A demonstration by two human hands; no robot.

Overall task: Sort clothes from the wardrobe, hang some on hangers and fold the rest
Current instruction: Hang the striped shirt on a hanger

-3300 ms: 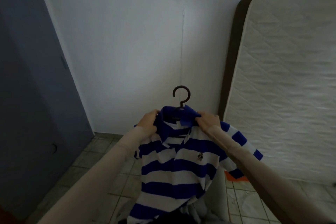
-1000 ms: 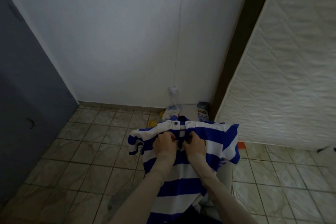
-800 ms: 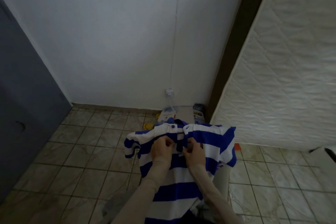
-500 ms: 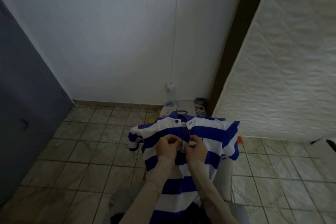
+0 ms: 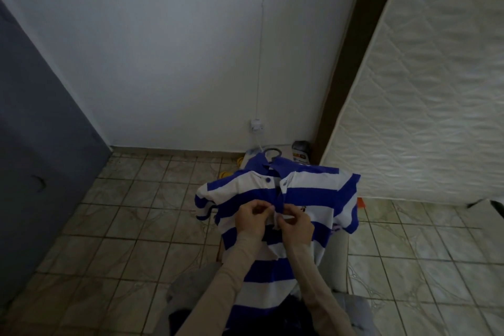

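A person stands on a tiled floor (image 5: pixel 114 226) and works on a blue-and-white striped polo shirt (image 5: pixel 308 194) held out in front of the body. The shirt is on a dark hanger (image 5: pixel 272 152), whose hook sticks out past the blue collar (image 5: pixel 261 165) at the far end. The shirt lies roughly flat and tilted away from the camera, with its front facing up and its lower part draped down toward the person over a heap of grey cloth (image 5: pixel 191 284) at the bottom of the view.

Both hands meet at the buttoned opening in the middle of the chest. The left hand (image 5: pixel 249 219) has its fingers curled, and its fingertips pinch the left edge of the opening. The right hand (image 5: pixel 297 224) is curled the same way and pinches the right edge, just beside the left hand, so that the fingertips almost touch. Both arms wear long beige sleeves (image 5: pixel 237 262). One blue button (image 5: pixel 267 179) shows higher up on the opening, near the collar; whether a button sits between the fingers cannot be told.

Behind the shirt stands a white wall (image 5: pixel 191 49) with a small socket (image 5: pixel 257 126) and a thin cable running up from it. A quilted white mattress (image 5: pixel 425 90) leans upright on the right, and a grey-blue door (image 5: pixel 41 150) fills the left side. A few small things lie on the floor by the wall, too blurred to name.
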